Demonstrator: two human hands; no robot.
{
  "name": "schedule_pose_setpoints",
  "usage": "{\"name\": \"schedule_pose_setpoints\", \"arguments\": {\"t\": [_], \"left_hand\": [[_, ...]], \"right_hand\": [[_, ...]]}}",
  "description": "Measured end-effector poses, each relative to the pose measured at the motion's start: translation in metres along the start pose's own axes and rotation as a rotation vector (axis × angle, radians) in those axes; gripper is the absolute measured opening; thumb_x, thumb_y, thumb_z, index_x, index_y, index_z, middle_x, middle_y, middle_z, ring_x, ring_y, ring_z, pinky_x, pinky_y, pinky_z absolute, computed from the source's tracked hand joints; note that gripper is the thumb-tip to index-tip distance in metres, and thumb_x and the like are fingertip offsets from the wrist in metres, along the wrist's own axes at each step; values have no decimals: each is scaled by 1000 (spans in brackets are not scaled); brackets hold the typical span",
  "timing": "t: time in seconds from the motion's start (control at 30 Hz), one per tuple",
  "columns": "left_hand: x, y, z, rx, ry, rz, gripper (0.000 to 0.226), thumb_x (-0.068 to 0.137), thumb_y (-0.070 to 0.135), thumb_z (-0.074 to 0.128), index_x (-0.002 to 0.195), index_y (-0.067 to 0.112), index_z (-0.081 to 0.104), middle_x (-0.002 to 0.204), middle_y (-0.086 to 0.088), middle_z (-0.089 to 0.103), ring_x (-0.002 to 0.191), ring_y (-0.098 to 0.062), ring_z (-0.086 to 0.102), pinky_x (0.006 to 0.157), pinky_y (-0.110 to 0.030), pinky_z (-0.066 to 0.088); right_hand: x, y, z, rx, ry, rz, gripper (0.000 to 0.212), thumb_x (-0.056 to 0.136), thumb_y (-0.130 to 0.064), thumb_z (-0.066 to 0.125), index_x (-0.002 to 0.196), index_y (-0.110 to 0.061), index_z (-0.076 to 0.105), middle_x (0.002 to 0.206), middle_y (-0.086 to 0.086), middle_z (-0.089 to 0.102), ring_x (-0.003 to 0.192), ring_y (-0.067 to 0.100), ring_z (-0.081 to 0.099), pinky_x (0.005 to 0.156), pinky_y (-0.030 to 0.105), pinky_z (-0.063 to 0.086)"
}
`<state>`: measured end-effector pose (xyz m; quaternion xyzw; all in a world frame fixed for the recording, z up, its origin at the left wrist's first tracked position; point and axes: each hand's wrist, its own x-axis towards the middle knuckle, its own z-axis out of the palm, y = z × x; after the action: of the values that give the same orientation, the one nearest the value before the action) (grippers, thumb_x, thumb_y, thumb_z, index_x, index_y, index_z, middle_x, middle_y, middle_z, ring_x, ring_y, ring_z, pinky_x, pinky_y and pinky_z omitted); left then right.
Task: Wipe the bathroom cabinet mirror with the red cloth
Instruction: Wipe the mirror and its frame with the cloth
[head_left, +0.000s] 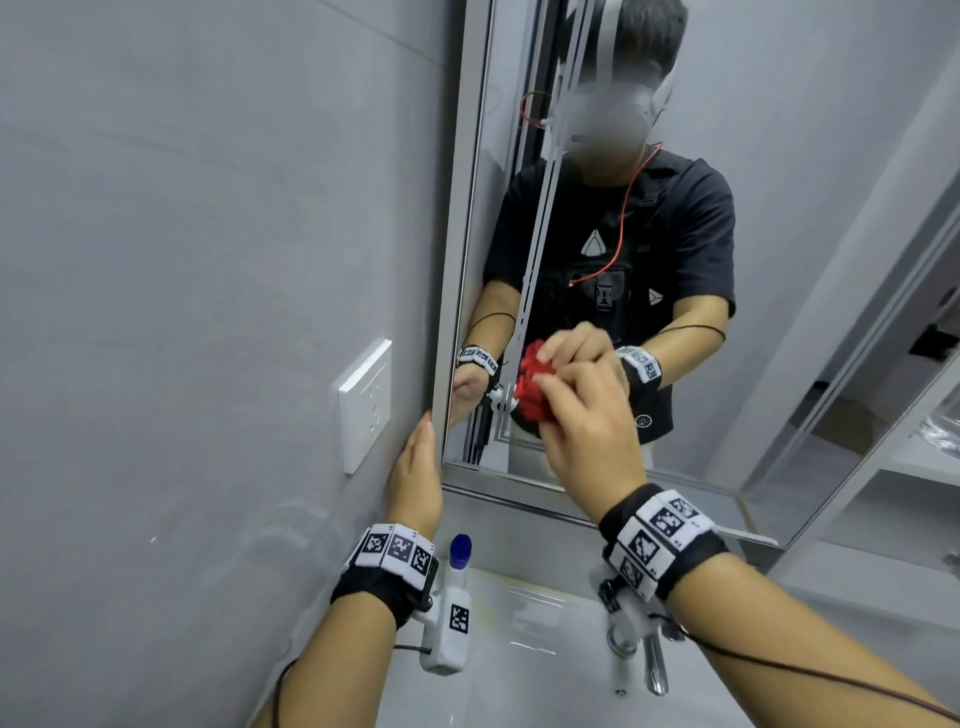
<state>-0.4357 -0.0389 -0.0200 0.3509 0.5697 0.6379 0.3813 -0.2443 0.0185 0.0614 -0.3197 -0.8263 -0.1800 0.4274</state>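
The cabinet mirror (753, 260) hangs on the grey wall, framed in silver, and reflects a person in a dark shirt. My right hand (587, 431) grips the bunched red cloth (527, 397) and presses it against the lower left part of the glass. My left hand (415, 470) rests with straight fingers along the mirror's left edge near its bottom corner. Both wrists carry bands with black and white markers.
A white wall socket (363, 402) sits left of the mirror. Below, a white bottle with a blue cap (453, 608) stands on the basin ledge, and a chrome tap (652, 660) lies under my right wrist. Shelving shows at the right edge.
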Motion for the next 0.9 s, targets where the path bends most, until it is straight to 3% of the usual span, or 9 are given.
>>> {"name": "schedule_pose_setpoints", "arguments": {"t": [0.07,0.17,0.23,0.4,0.6,0.77,0.9], "left_hand": [[2,-5,-4,0,-18,-13,82,84,74,32,154,34,50,157,13,51,147,-10,43,127,-43,29],[5,-12,-9,-24,-26,-33,77,84,74,31,151,41,52,156,14,52,147,-9,43,128,-45,28],[4,-15,-8,-39,-19,-51,72,85,76,32,148,47,53,157,15,51,147,-10,43,128,-45,27],[6,-18,-7,-53,-11,-55,71,85,75,34,147,47,54,156,14,52,147,-10,43,128,-45,28],[5,-18,-7,-68,-12,-43,73,84,73,35,148,44,54,156,13,52,147,-10,44,127,-44,29],[6,-21,-6,-87,-12,-36,73,85,71,37,150,40,53,157,12,51,147,-9,43,127,-43,29],[8,-22,-5,-87,-16,-28,73,86,71,36,150,40,53,157,12,51,147,-9,43,127,-44,29]], "right_hand": [[5,1,-1,1,42,18,25,91,-10,64,115,-4,69,103,8,53,95,24,45,83,34,40],[-20,-8,11,-1,-139,-105,13,84,0,73,97,-1,71,91,11,55,82,29,49,70,46,46],[-28,-11,12,-18,-225,-132,17,78,3,78,91,-3,70,87,11,56,78,31,50,66,47,45],[7,-8,5,-6,35,-41,17,96,-8,66,112,-3,70,98,9,57,88,27,50,77,37,43],[-19,-21,12,-52,-167,-81,21,80,2,79,99,-1,72,91,12,58,83,32,55,64,46,50],[12,-18,11,-14,42,-10,27,90,-5,67,116,-5,71,104,11,56,96,28,50,77,34,43],[-14,-31,20,-74,-133,-54,15,84,1,75,98,-1,71,90,14,56,85,33,53,61,45,48]]}}
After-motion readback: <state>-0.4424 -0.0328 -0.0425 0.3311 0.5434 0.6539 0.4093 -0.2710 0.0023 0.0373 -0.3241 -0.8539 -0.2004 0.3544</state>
